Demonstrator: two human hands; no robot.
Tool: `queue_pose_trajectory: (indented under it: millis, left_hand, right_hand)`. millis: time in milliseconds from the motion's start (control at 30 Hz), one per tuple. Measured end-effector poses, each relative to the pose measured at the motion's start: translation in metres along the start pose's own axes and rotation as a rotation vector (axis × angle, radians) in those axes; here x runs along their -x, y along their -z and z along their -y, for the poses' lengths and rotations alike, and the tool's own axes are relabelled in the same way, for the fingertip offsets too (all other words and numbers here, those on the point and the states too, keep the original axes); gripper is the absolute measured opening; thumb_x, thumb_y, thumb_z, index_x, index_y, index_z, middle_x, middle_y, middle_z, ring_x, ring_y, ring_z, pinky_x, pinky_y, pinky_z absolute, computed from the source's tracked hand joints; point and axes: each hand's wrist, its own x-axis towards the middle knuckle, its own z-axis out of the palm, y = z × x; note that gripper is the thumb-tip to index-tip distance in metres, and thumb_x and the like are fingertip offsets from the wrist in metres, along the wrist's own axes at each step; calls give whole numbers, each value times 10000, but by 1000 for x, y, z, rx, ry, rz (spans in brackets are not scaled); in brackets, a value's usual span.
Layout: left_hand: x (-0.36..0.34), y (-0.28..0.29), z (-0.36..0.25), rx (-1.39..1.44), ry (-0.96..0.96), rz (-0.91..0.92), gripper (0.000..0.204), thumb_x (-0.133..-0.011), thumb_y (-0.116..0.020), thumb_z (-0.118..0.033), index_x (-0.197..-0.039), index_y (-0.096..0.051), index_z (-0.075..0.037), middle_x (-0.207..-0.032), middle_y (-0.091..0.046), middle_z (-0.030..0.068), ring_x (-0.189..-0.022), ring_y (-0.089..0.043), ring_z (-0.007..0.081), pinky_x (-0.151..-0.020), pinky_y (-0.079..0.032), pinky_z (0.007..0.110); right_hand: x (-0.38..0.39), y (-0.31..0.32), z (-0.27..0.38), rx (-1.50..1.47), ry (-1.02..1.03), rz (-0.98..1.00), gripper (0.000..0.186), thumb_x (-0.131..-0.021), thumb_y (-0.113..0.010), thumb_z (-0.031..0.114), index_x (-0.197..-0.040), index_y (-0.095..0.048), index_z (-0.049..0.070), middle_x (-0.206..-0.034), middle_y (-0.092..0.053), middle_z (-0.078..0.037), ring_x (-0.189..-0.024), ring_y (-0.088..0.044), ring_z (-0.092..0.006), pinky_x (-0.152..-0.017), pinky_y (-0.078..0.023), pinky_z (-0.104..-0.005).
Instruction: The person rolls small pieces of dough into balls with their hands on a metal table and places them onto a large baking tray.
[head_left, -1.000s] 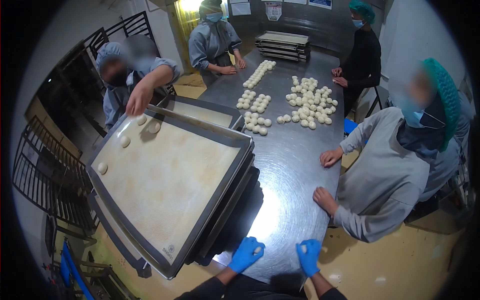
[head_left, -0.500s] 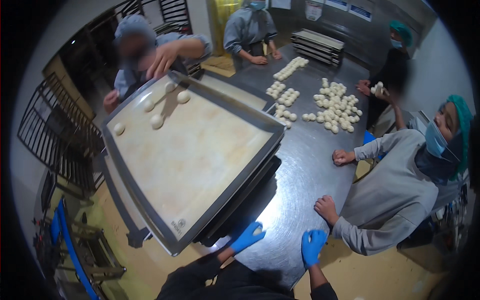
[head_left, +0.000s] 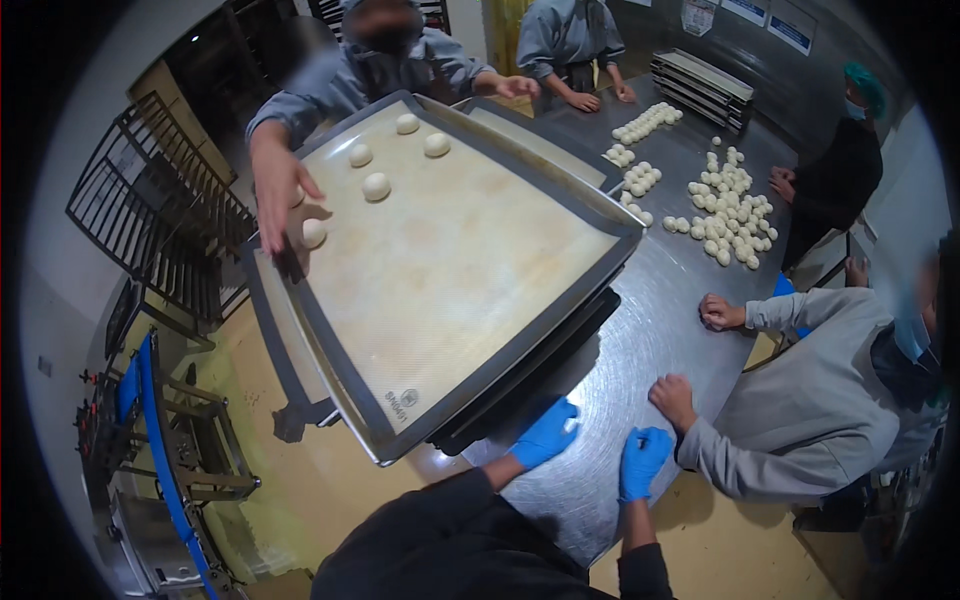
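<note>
White dough piece (head_left: 571,424) within left grip (head_left: 545,436)

A short dark code of letters and digits (head_left: 396,407) and a round mark (head_left: 408,398) stand on the mat's (head_left: 470,270) near corner; sheets (head_left: 791,26) (print too small to read) hang on the wall (head_left: 742,45).

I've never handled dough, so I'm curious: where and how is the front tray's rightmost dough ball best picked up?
Probably from above, gripping opposite sides at its widest: the rightmost dough ball is round and sits apart from the other balls on the mat.
</note>
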Motion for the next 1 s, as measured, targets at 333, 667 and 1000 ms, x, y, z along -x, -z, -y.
queue_pose_trajectory:
  millis: [333,667,1000]
  left_hand:
    - [14,35,4,-60,115,236,164,-886,-686,-207,-944,-661,-56,-979,-574,177,-947,-576,372,-821,-458,485]
    - [28,39,-15,-175,-68,329,197,-872,-718,-232,-988,-690,-75,-968,-624,149,-924,-599,368,-809,-476,479]
    - [26,28,-48,-332,-137,351,247,-803,-744,-244,-977,-709,-72,-938,-611,152,-959,-595,371,-840,-484,442]
  right_hand:
    - [27,22,-14,13,2,-50,188,-892,-712,132,-813,-566,43,-908,-559,-151,-927,-521,-346,-829,-406,-474]
    - [65,31,-29,7,94,-78,146,-855,-768,125,-816,-639,71,-886,-605,-147,-894,-563,-329,-789,-426,-481]
    - [78,1,-5,-118,118,-124,153,-874,-769,175,-855,-653,78,-889,-616,-112,-909,-559,-340,-804,-430,-474]
